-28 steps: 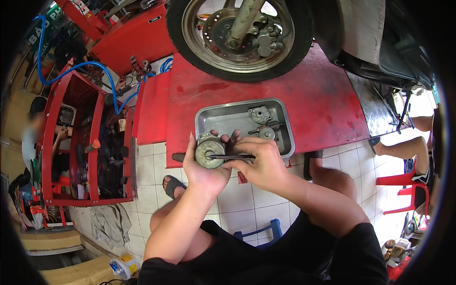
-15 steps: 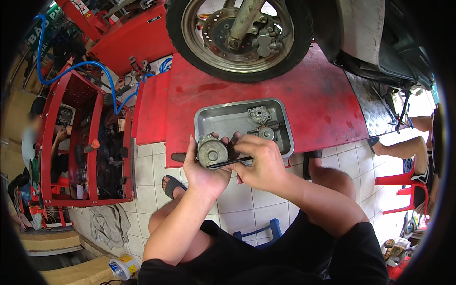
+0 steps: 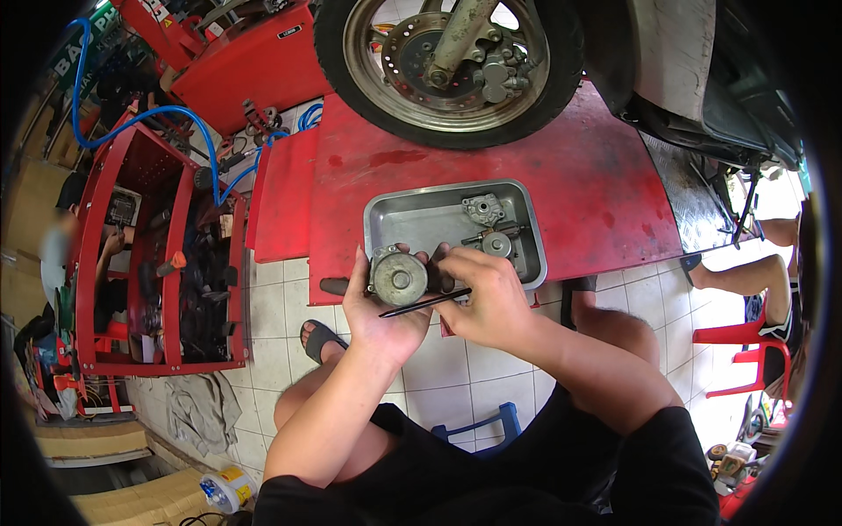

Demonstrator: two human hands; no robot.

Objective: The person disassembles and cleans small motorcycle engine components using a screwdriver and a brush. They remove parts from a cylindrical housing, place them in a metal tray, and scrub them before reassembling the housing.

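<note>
My left hand (image 3: 379, 329) cradles a carburetor (image 3: 399, 279), its round, dull metal cover facing up. My fingers wrap its left side and underside, and a dark stub sticks out on the left. Pinched in my right hand (image 3: 485, 296) is a slim black rod-like tool (image 3: 419, 304), which crosses just below the cover's near edge with its tip over my left palm. The right fingertips are also close to the dark part on the carburetor's right side; whether they grip it I cannot tell. Behind the hands sits a steel tray (image 3: 375, 207) with a metal housing (image 3: 482, 209) and another metal part (image 3: 496, 245).
The tray rests on a red lift platform (image 3: 579, 202) under a motorbike's front wheel (image 3: 329, 70). A red tool cart (image 3: 171, 263) with a person beyond it stands left. A blue stool (image 3: 504, 425) is between my legs; another person sits right on a red chair (image 3: 745, 351).
The black tool's tip has slipped from the cover's lower rim down toward my left palm. The carburetor has turned slightly in my left hand, and the whole view has shifted a little.
</note>
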